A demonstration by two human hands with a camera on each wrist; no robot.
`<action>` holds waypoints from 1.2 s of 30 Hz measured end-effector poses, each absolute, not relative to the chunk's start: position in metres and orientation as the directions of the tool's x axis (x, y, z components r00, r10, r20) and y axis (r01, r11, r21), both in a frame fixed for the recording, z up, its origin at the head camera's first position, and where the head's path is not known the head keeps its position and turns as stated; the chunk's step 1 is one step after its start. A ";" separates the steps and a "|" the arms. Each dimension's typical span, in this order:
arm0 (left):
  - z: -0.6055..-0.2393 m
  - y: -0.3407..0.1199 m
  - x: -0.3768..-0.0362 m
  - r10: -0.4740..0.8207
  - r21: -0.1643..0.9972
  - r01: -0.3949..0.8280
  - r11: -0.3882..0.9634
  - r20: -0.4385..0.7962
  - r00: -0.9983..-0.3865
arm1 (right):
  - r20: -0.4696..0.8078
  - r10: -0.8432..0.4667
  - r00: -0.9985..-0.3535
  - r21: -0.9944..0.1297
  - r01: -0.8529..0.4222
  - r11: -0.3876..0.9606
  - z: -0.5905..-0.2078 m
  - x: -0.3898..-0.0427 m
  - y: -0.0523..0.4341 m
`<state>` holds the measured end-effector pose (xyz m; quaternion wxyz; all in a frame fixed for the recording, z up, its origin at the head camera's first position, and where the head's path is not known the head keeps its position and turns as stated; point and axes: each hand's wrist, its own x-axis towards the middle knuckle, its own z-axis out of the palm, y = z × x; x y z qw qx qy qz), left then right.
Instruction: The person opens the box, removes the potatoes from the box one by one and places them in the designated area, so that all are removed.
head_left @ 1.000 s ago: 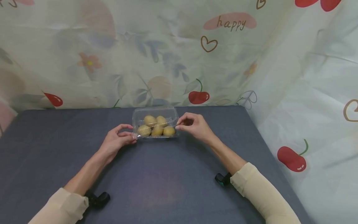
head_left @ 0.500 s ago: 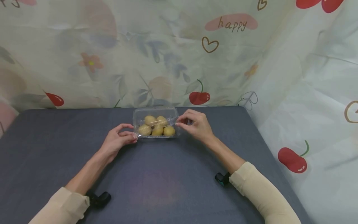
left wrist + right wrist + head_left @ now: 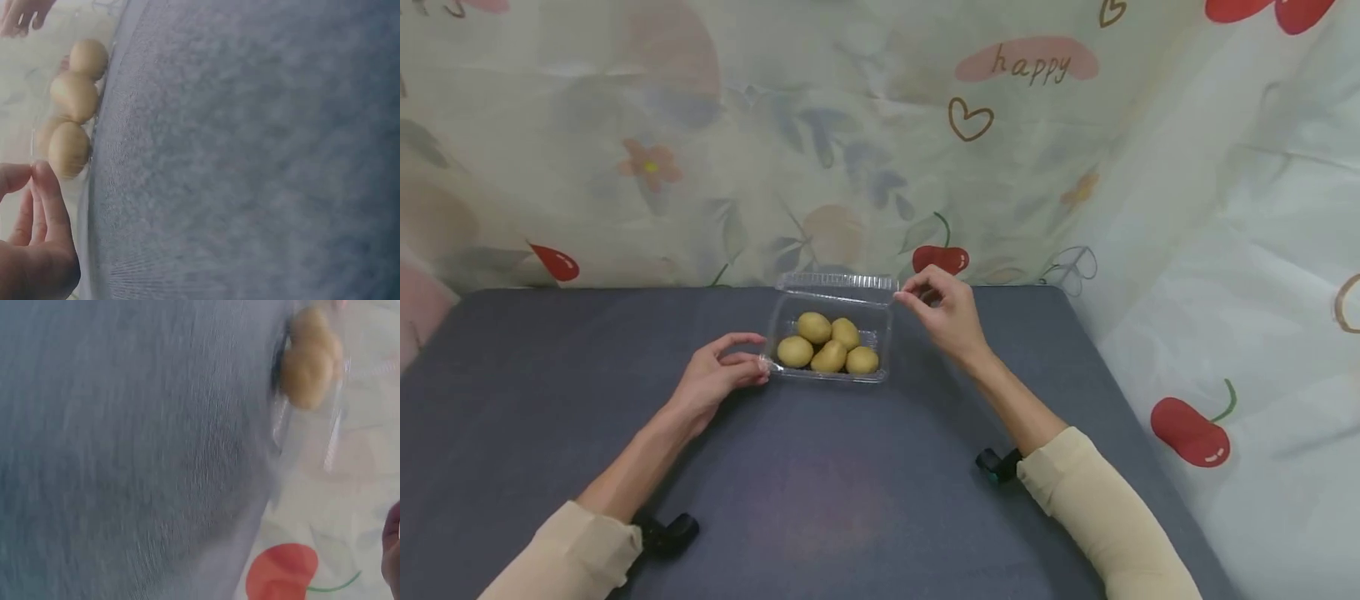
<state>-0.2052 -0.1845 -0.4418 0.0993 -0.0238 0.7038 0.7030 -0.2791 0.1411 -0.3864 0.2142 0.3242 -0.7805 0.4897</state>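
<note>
A clear plastic clamshell box (image 3: 884,346) stands near the table's back edge, holding several small yellow potatoes (image 3: 795,352). Its transparent lid (image 3: 838,283) is swung up behind the base. At the box's front left corner, my left hand (image 3: 715,373) pinches the rim between thumb and fingers. My right hand (image 3: 949,321) is raised at the lid's right corner and pinches its edge with thumb and forefinger. The left wrist view shows the left hand (image 3: 44,250) beside the potatoes (image 3: 75,94). Only part of the right hand (image 3: 392,556) enters the right wrist view, which is blurred.
A dark grey cloth covers the table (image 3: 820,500). Behind it hangs a pale printed curtain (image 3: 737,125) with cherries and flowers, and another sheet (image 3: 1262,292) hangs along the right side. Black wrist cameras sit at both cuffs.
My right hand has moved up and back, lifting the lid from over the potatoes to a raised position behind them. The box has shifted slightly. The left hand keeps its place at the corner.
</note>
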 end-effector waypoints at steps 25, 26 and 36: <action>-0.436 -0.187 -0.205 0.190 0.985 -0.127 0.117 -0.148 -0.970 | 0.556 -0.313 -0.770 -0.702 -0.636 0.320 -0.352 -0.314 0.132; -0.436 -0.187 -0.205 0.192 0.984 -0.124 0.124 -0.147 -0.970 | 0.551 -0.311 -0.774 -0.706 -0.632 0.321 -0.355 -0.320 0.132; -0.436 -0.183 -0.207 0.200 0.977 -0.112 0.179 -0.148 -0.969 | 0.513 -0.285 -0.810 -0.729 -0.586 0.354 -0.350 -0.338 0.126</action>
